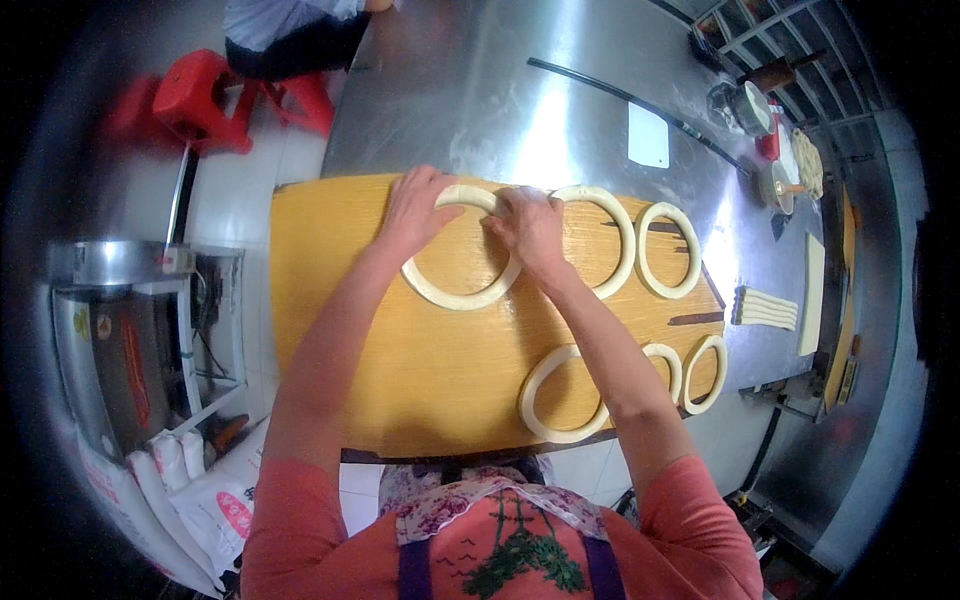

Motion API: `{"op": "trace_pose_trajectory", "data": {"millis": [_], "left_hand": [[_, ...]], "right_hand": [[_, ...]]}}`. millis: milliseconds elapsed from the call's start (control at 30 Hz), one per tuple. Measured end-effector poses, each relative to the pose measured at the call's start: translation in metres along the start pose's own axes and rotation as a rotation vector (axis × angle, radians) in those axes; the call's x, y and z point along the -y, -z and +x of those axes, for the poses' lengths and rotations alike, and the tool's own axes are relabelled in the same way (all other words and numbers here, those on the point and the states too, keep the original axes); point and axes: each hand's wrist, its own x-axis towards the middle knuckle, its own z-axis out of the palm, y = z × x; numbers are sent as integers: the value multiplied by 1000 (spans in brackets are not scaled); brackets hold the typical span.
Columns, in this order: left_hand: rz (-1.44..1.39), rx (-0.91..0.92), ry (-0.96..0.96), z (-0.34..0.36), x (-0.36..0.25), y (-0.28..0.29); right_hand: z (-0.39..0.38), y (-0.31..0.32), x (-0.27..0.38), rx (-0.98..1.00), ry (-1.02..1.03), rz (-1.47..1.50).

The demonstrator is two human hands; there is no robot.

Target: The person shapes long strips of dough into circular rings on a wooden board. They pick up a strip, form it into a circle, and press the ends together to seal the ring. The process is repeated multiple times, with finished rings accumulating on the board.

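A pale dough ring [455, 299] lies on the yellow wooden board [330, 260] in front of me. At its upper left, my left hand [416, 208] holds the ring, thumb bent inward over the dough. The fingers of my right hand [535, 230] curl round its upper right side and partly cover it. Just to the right lies a second dough ring [629, 245], with a narrower dough ring [669, 291] beyond it. Nearer me, another dough ring [535, 425] sits left of my right forearm, which partly hides a dough ring [676, 372]; one more dough ring [706, 408] is beside that.
Beyond the board runs a metal table [450, 110] with a dark rod [640, 98] and a white rectangular sheet [648, 135]. Dough strips [766, 310], a long dough slab [811, 290] and bowls [753, 110] are at right. Red stools [205, 95], a seated person and sacks [200, 510] are left.
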Motion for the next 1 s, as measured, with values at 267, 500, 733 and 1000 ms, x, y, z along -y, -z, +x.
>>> {"op": "trace_pose_trajectory", "data": {"millis": [267, 500, 733, 1000], "left_hand": [[-97, 11, -52, 33, 4, -10], [-10, -35, -69, 23, 4, -1], [5, -98, 30, -7, 17, 0], [55, -153, -34, -30, -8, 5]], "right_hand": [[13, -8, -11, -93, -36, 16], [-12, 1, -12, -130, 6, -79], [-68, 16, -1, 155, 347, -47], [-55, 26, -3, -6, 263, -35]]}}
